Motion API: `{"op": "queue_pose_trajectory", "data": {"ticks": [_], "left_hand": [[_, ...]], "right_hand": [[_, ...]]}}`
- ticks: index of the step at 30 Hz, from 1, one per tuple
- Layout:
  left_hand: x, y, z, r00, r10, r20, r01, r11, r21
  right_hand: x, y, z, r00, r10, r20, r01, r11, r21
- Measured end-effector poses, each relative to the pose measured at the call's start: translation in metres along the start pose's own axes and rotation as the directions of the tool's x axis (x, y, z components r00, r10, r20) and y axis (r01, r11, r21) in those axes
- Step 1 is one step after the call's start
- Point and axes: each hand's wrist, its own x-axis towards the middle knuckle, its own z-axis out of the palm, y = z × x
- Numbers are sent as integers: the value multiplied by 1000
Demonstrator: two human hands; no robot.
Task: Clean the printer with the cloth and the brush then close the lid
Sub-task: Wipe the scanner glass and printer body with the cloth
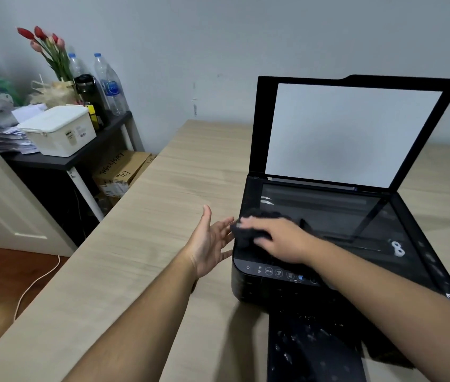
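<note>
A black printer (383,224) stands on a wooden desk (163,202), its scanner lid (353,133) raised and showing a white inner pad. My right hand (279,239) lies on a dark cloth (246,232) at the near left corner of the scanner glass, fingers bent over the cloth. My left hand (210,241) is open, palm turned toward the printer, with its fingertips at the printer's left side. No brush is in view. The printer's front output tray (314,348) is extended and speckled with white dust.
A black side shelf (67,158) at the left carries a white box (58,130), water bottles (111,84), tulips and papers. Cardboard boxes (122,172) sit below it. A white cable (34,282) runs across the wooden floor.
</note>
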Motion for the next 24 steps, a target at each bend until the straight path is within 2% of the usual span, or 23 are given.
{"op": "queue_pose_trajectory", "data": {"ticks": [2,4,5,7,9,11,12,14,16,19,22,24], "left_hand": [[3,2,0,1000,5,1,-5,1000,-2],[4,2,-1,1000,8,9,-8,1000,-13],[5,2,-2,1000,7,12,-7,1000,-19],[5,0,-4,1000,8,11,-8,1000,-26],[6,-2,-5,1000,13,17,-12,1000,-23],[5,-3,-5,1000,13,18,-13,1000,-11],[5,-3,-4,1000,12,17,-12,1000,-1],[4,-2,-3,1000,6,11,-6,1000,19],[3,-1,-3,1000,1,7,-1,999,34],[5,-2,-1,1000,11,-2,-11,999,41],[6,-3,1,1000,16,-22,-15,999,39],[7,-2,2,1000,15,-22,-14,999,37]], "right_hand": [[-32,-8,-2,987,-117,108,108,991,84],[-48,-3,-9,985,-115,131,92,981,171],[-49,3,-13,994,-73,80,53,974,222],[-38,16,-22,990,54,-128,-17,961,275],[-16,26,-31,924,181,-336,-89,958,272],[15,28,-35,882,249,-400,-150,953,261],[30,29,-34,898,254,-360,-188,960,207],[54,30,-24,945,274,-178,-277,961,9],[61,31,-14,949,306,-70,-311,947,-76],[40,19,-13,979,198,-50,-198,980,12],[-5,-4,-8,999,19,51,-24,994,106],[-33,-15,-8,989,-50,137,26,984,176]]}}
